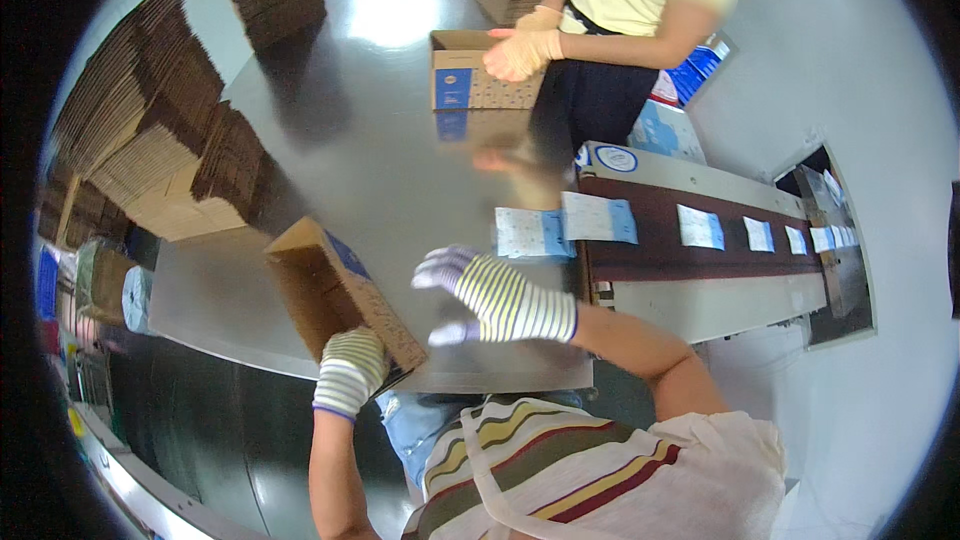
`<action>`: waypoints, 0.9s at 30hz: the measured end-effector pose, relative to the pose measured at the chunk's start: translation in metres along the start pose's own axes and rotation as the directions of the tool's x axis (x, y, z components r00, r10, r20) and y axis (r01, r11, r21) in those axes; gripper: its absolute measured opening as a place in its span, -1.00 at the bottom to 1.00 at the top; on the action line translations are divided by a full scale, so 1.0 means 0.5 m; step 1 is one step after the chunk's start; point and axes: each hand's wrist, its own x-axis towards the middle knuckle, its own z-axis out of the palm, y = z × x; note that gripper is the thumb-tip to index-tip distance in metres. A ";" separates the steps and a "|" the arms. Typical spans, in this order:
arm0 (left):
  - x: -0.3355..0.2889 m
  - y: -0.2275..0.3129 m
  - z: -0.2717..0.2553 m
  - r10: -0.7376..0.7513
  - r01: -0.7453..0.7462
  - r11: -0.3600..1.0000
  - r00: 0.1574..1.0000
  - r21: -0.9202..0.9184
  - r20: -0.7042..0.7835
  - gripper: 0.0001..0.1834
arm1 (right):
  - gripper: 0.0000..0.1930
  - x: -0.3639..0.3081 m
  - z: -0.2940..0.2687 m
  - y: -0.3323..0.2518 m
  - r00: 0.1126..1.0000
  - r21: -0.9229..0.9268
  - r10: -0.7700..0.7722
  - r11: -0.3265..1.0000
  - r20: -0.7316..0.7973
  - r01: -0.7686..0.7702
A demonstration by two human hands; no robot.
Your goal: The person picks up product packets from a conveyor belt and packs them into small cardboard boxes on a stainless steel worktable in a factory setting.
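Observation:
An open-topped cardboard box (376, 312) with a blue panel on its side sits at a slant by the near edge of the metal table. My left hand (350, 368), in a striped glove, grips its near end, and part of the fingers is hidden there. To the right of the box, my right hand (503, 298) is raised over the table. Its gloved fingers and thumb are spread, with nothing between them. Just beyond it, a white-and-blue packet (527, 232) lies at the belt's end, overlapped by a second packet (598, 217).
A conveyor belt (660, 265) on the right carries several more packets in a row. Stacks of flattened cardboard (150, 130) stand along the left. Across the table (330, 155), a co-worker's gloved hands (525, 50) are at another cardboard box (490, 90).

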 end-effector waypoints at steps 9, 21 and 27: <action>-0.011 -0.014 0.015 0.019 -0.020 1.000 0.998 -0.017 -0.065 -0.70 | -0.53 -0.138 -0.218 0.244 0.803 -0.497 0.591 0.722 0.081 -0.481; -0.010 -0.002 -0.013 -0.027 0.023 0.996 0.999 -0.091 -0.041 -0.71 | -0.60 -0.086 -0.217 0.418 0.742 -0.456 0.569 0.798 0.356 -0.394; -0.001 -0.003 -0.014 -0.019 0.010 0.990 0.998 -0.141 -0.064 -0.69 | -0.46 -0.074 -0.137 0.490 0.560 -0.176 0.514 0.818 0.649 -0.547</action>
